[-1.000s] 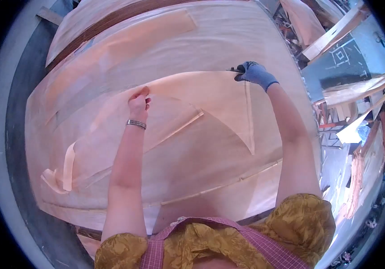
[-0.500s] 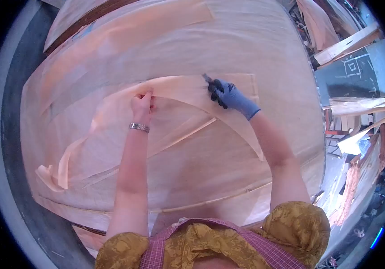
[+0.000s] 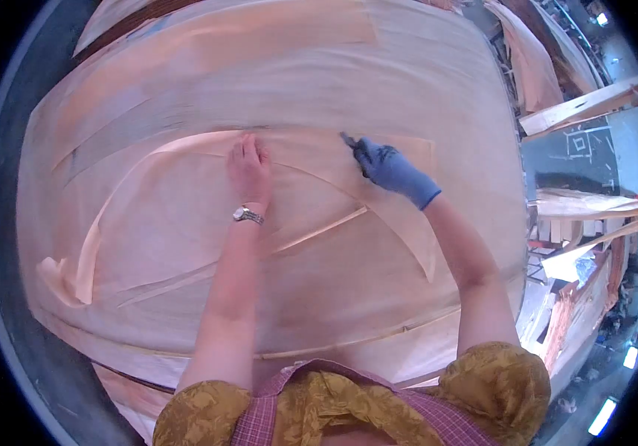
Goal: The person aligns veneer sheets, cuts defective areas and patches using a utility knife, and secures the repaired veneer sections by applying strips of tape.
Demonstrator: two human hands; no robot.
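A long, thin strip of pale wood veneer [image 3: 311,144] curves across a broad veneer sheet [image 3: 178,215], its left end curled up. My bare left hand [image 3: 249,169], with a metal watch [image 3: 248,215] at the wrist, lies on the strip near its upper edge, fingers stretched out. In a blue glove with dark fingertips, my right hand [image 3: 397,175] grips a short knife-like tool [image 3: 346,139] to the right of my left hand. The tool's dark tip points up and left at the strip's upper edge. Most of its handle is hidden by the glove.
A narrow veneer sliver [image 3: 319,229] lies below the strip. More veneer [image 3: 282,37] covers the far side. On the right are a pale board [image 3: 583,104], a dark panel with chalk-like marks [image 3: 568,152] and scattered scraps. A dark grey edge [image 3: 7,186] borders the left.
My left hand has gone from pinching the strip's edge to lying flat on it, a little to the right. The strip's raised left part sits lower. My right hand keeps its hold on the tool.
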